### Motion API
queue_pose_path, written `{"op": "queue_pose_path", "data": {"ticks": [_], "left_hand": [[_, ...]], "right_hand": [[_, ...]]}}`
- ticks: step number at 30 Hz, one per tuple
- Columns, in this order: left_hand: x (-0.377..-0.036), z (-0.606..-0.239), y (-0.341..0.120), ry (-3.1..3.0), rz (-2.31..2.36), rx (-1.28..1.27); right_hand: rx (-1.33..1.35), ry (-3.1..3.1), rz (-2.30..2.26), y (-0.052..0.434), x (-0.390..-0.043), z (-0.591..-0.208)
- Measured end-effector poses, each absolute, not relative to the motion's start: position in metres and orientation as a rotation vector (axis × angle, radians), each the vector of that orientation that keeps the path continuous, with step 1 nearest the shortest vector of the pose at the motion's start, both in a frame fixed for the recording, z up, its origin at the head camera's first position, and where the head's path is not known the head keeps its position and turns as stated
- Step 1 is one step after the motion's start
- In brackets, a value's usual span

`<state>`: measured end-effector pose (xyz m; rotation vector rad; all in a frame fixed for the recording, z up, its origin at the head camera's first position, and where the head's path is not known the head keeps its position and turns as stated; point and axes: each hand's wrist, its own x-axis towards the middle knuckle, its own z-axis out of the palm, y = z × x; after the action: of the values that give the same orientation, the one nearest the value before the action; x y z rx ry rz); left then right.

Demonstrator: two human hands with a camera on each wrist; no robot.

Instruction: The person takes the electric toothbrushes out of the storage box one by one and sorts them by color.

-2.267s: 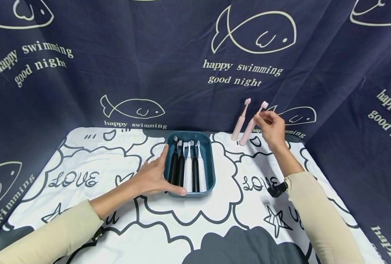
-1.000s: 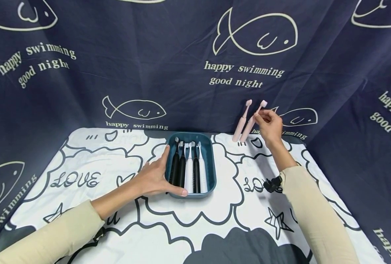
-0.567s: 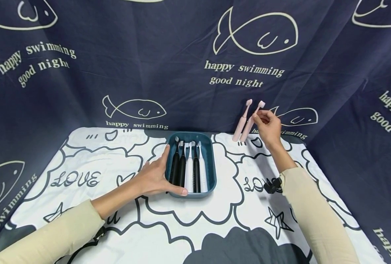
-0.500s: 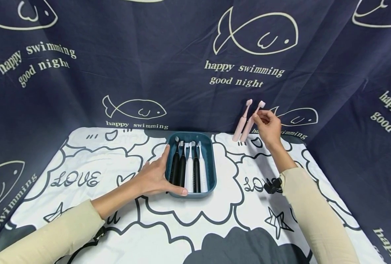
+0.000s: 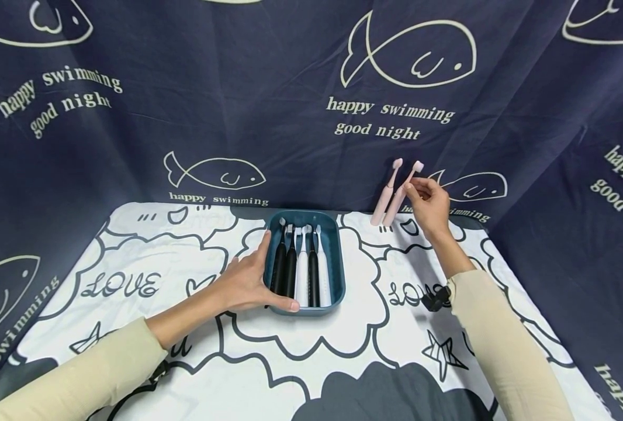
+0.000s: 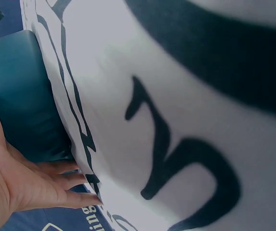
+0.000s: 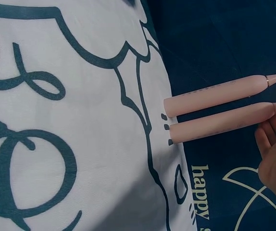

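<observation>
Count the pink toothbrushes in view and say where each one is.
2: one pink toothbrush pinched by the right hand, the other pink toothbrush just left of it in the head view.

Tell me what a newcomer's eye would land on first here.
Probably the two pink toothbrushes at the back right, pale against the fish-printed navy backdrop, with the right hand pinching the right-hand one by its neck. Next comes the blue bin near the back middle of the patterned cloth, black and white toothbrushes side by side inside, the left hand at its left side.
</observation>
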<state>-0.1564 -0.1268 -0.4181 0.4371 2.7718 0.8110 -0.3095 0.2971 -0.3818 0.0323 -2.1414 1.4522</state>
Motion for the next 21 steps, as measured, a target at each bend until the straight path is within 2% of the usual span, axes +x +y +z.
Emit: {"op": "queue_pose_path", "data": {"ticks": [21], "left_hand": [[-0.157, -0.420, -0.126, 2.786, 0.841, 0.451]], "right_hand": [[-0.084, -2.026, 1.634, 0.308, -0.294, -0.392]]}}
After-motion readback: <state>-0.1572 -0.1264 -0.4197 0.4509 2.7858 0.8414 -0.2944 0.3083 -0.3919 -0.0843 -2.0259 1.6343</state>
